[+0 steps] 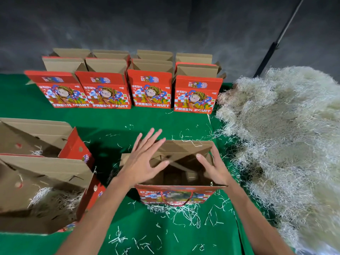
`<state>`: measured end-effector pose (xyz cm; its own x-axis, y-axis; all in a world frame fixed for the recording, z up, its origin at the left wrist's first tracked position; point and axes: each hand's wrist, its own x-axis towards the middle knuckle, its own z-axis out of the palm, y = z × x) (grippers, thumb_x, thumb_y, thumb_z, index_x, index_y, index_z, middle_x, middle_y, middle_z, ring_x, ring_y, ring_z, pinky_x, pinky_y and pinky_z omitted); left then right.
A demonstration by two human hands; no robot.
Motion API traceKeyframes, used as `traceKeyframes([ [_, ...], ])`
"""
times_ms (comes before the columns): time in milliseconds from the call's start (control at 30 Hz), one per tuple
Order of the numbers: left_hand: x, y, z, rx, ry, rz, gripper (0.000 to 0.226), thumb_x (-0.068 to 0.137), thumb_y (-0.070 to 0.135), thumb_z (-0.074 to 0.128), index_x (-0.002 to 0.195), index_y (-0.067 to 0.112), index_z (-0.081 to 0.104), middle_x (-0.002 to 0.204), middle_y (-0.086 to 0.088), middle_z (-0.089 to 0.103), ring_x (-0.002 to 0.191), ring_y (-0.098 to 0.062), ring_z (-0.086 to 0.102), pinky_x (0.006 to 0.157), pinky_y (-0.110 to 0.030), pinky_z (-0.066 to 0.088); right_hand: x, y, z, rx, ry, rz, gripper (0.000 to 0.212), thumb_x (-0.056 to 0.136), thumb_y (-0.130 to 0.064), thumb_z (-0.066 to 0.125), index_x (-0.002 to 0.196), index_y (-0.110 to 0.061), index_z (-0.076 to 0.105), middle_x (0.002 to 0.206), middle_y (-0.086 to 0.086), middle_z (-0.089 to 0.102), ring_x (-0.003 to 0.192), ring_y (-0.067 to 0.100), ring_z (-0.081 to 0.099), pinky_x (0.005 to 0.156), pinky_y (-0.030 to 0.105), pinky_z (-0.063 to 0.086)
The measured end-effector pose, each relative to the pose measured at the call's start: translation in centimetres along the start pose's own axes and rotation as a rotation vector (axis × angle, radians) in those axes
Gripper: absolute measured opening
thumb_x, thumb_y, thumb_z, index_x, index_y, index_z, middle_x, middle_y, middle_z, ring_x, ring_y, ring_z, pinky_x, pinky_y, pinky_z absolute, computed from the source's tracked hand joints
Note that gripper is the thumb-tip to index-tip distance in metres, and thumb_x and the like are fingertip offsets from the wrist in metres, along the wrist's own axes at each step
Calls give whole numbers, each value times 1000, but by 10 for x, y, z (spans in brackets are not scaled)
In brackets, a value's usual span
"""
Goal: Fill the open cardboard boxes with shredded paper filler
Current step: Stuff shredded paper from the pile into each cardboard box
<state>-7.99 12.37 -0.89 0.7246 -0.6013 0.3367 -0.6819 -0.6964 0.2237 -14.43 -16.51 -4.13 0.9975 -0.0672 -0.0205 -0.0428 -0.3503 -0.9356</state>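
Red cardboard box (176, 196), flaps open, brown inside

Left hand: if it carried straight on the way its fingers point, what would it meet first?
Probably the far flap of the open box beneath the left hand; if it passes above that, the standing box behind. Height is unclear.

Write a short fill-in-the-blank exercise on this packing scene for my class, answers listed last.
1. The table is covered in a ____ cloth.
2. The big shredded paper pile lies on the person's ____ side.
3. The front row at the back holds ____ red boxes.
4. Both hands are ____ the open box.

Answers: green; right; four; above
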Motion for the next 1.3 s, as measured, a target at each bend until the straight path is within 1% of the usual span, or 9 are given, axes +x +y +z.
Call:
traceKeyframes([
  [133,-22,-1,22,190,-60,36,93,87,82,38,157,21,27,167,2,-4,154,-21,-4,118,-60,2,-13,5,11,-43,-3,-31,87,80,-57,78,149,-41,27,146,-20,47,136,3,44,111,43,43],
  [300,-23,1,42,295,-6,1,103,84,85,37,160,19,12,167,-6,-4,154,-26,-2,118,-62,-3,-17,21,17,-513,73,38,128,68,-91,56,158,-26,-7,167,-1,5,153,16,6,125,43,11],
  [667,-27,12,59,326,48,-191,76,93,38,51,159,19,18,167,-9,-5,153,-29,-2,119,-59,17,-25,38,26,-861,444,-189,66,103,-49,40,151,-4,32,154,13,40,146,23,31,120,43,27],
  [800,-26,19,58,195,120,-361,60,99,37,48,152,12,34,167,-5,3,153,-25,10,117,-52,29,-28,40,25,-793,587,-354,29,102,-28,48,108,-6,65,109,7,65,104,22,58,93,41,48],
  [867,-34,23,61,136,153,-322,36,104,39,42,125,15,58,153,-4,38,133,-23,44,104,-44,44,-30,44,26,-846,606,-464,31,101,-22,52,78,-8,66,79,5,65,76,22,56,76,37,47],
  [933,-42,27,60,116,38,-383,62,107,50,20,91,17,70,104,2,67,91,-17,64,80,-39,53,-30,44,29,-884,608,-527,46,100,-20,56,56,-10,61,55,3,58,55,21,52,68,32,46],
  [1033,-46,33,56,62,-207,-410,91,99,60,-6,52,17,60,50,6,56,51,-8,57,69,-31,49,-30,43,31,-927,629,-505,58,99,-21,57,41,-12,55,39,0,51,36,21,49,62,27,49],
  [1167,-46,58,64,204,-289,-321,73,100,49,19,60,12,68,60,0,67,57,-19,63,64,-29,34,-29,45,29,-984,657,-497,62,99,-24,59,38,-14,51,36,-1,47,36,21,48,61,19,18],
  [1300,-42,73,69,273,-246,-474,72,104,41,27,49,13,63,47,-2,61,44,-23,61,52,-26,36,-28,50,30,-973,646,-473,67,104,-30,51,40,-12,56,39,1,52,43,22,53,53,27,32],
])
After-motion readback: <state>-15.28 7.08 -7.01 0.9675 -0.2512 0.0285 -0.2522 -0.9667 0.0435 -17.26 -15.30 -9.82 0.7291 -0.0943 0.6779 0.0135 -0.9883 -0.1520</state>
